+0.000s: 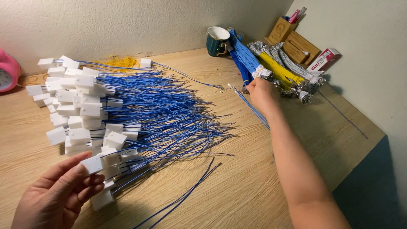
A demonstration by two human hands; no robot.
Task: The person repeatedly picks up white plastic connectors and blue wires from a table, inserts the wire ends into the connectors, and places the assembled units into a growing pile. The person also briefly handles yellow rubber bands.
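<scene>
fingers of the left hand [57,195] pinch a white connector block [92,164] at the near edge of the blue wire pile [140,114], ready for wiring; the right hand [261,94], beyond the pile, grips loose blue wires [251,107] pulled from the blue bundle [244,57].

A small red and white box [324,60] lies tilted against the wall just right of the brown cardboard boxes [292,40], which stand in the table's far corner. The cardboard boxes are plain tan, one upright with pens poking out, one flatter and leaning beside it. Well left of them, at the picture's edge, a pink clock [7,72] shows its white dial.
</scene>
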